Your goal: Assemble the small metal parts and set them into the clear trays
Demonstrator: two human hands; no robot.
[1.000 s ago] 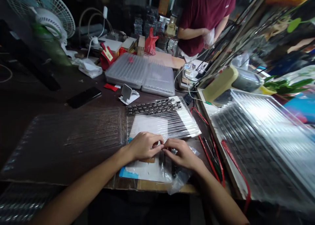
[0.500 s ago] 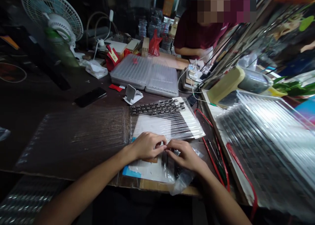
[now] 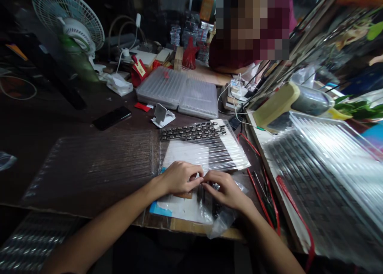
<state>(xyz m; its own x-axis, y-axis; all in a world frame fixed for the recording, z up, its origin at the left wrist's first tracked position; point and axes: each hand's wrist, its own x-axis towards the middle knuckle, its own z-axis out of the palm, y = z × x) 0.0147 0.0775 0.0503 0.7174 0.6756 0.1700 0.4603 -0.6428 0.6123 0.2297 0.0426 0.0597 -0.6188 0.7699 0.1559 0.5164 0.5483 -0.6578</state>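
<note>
My left hand (image 3: 182,177) and my right hand (image 3: 223,188) meet at the fingertips above a white sheet (image 3: 185,208) with a blue edge. Fingers and thumb are pinched together on each; whatever they hold is too small to tell. Beneath my right hand lies a clear plastic bag (image 3: 223,222) with dark pieces in it. Just beyond the hands is a clear ribbed tray (image 3: 221,152), its far rows filled with small dark metallic parts (image 3: 191,132). On the left rests another clear ribbed tray (image 3: 104,158).
A phone (image 3: 112,118), a white stand (image 3: 162,116) and closed clear cases (image 3: 197,96) lie farther back. Red cord (image 3: 259,198) and a wooden ledge with stacked trays (image 3: 323,178) are at right. A person (image 3: 230,54) sits across; a fan (image 3: 70,20) stands back left.
The person across has leaned forward and down. The view has shifted slightly. My hands keep nearly the same pose, fingertips still together.
</note>
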